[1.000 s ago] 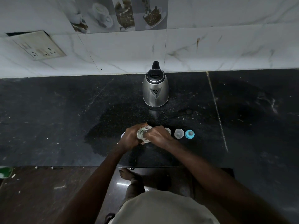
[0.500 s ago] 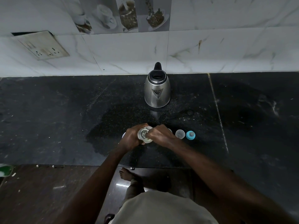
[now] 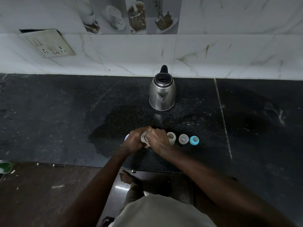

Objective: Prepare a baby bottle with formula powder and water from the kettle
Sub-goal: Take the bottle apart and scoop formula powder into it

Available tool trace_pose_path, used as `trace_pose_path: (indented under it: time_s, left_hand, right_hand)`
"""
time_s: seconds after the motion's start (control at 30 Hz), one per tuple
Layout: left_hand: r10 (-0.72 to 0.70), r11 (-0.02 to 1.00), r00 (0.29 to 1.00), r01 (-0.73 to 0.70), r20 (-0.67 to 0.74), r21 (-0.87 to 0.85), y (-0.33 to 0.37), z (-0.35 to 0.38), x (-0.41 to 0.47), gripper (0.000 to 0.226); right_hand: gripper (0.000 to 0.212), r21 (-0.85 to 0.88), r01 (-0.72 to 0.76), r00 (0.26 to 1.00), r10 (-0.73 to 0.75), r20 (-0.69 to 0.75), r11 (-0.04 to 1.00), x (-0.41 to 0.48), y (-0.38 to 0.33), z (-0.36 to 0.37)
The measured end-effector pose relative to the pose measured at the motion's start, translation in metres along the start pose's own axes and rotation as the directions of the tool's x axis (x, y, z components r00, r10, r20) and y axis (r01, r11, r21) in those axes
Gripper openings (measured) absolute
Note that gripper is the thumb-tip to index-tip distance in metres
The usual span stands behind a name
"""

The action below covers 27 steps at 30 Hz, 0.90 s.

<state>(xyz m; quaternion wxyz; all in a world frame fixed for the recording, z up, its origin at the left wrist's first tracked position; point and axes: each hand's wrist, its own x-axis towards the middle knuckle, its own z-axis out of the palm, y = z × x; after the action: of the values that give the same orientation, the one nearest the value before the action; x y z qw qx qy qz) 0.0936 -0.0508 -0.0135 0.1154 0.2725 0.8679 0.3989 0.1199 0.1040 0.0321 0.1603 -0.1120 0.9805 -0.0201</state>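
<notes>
Both grips are closed round one clear round container, left hand and right hand on opposite sides. At 3 o'clock on the speckled black worktop stand a translucent open bottle, a clear cap and a blue teat ring. One steel kettle stands at 12 o'clock.

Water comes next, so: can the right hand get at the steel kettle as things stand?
Probably yes, once freed. The right hand and left hand grip the small clear jar; the shiny steel kettle stands straight behind them, nothing standing between, though its black handle faces the wall.
</notes>
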Motion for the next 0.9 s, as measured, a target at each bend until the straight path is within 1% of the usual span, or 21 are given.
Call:
trace_pose_path:
  time_s: [0.1, 0.13, 0.2, 0.27, 0.3, 0.37, 0.5, 0.57, 0.63, 0.77, 0.9]
  left_hand:
    - [-0.009, 1.000, 1.000, 0.009, 0.022, -0.004, -0.002, 0.001, -0.001, 0.073]
    - [-0.005, 1.000, 1.000, 0.006, 0.030, -0.002, -0.002, 0.001, -0.001, 0.074]
    - [-0.014, 1.000, 0.999, 0.014, 0.039, -0.005, -0.001, 0.000, -0.001, 0.073]
    - [-0.025, 0.999, 0.999, 0.025, 0.032, -0.022, -0.002, -0.001, -0.002, 0.075]
    - [-0.035, 0.999, 0.999, 0.035, 0.021, -0.032, -0.003, -0.001, -0.003, 0.077]
    - [-0.048, 0.998, 0.999, 0.048, 0.012, -0.043, -0.004, -0.001, -0.004, 0.078]
    - [-0.027, 1.000, 1.000, 0.027, 0.000, -0.009, -0.006, 0.001, -0.006, 0.077]
    - [-0.016, 1.000, 1.000, 0.016, 0.024, 0.006, -0.006, 0.004, -0.007, 0.074]
    - [-0.014, 1.000, 1.000, 0.014, 0.021, 0.004, -0.004, 0.004, -0.008, 0.074]
    - [-0.031, 0.999, 0.999, 0.031, 0.008, -0.008, -0.004, 0.012, -0.012, 0.074]
    - [-0.027, 1.000, 0.999, 0.027, 0.029, -0.004, -0.006, 0.014, -0.012, 0.077]
  right_hand:
    - [0.025, 0.221, -0.213, 0.977, 0.213, 0.023, 0.952, 0.006, 0.007, -0.004]
    - [0.025, 0.264, -0.252, 0.965, 0.261, 0.004, 0.931, 0.006, 0.010, -0.004]
    - [0.022, 0.282, -0.272, 0.948, 0.307, -0.087, 0.920, 0.003, 0.015, 0.000]
    - [0.018, 0.245, -0.236, 0.943, 0.283, -0.176, 0.940, -0.004, 0.015, 0.003]
    - [0.014, 0.210, -0.197, 0.948, 0.241, -0.208, 0.957, -0.008, 0.015, 0.005]
    - [0.005, 0.118, -0.140, 0.962, 0.164, -0.221, 0.983, -0.016, 0.014, 0.007]
    - [0.023, 0.019, -0.136, 0.965, 0.137, -0.225, 0.990, -0.023, 0.011, 0.012]
    - [0.028, 0.036, -0.135, 0.970, 0.139, -0.199, 0.990, -0.024, 0.009, 0.020]
    - [0.027, 0.042, -0.160, 0.961, 0.165, -0.220, 0.986, -0.025, 0.008, 0.023]
    - [0.026, 0.046, -0.170, 0.967, 0.175, -0.183, 0.984, -0.027, 0.009, 0.030]
    - [0.024, 0.048, -0.163, 0.973, 0.169, -0.160, 0.985, -0.027, 0.006, 0.036]
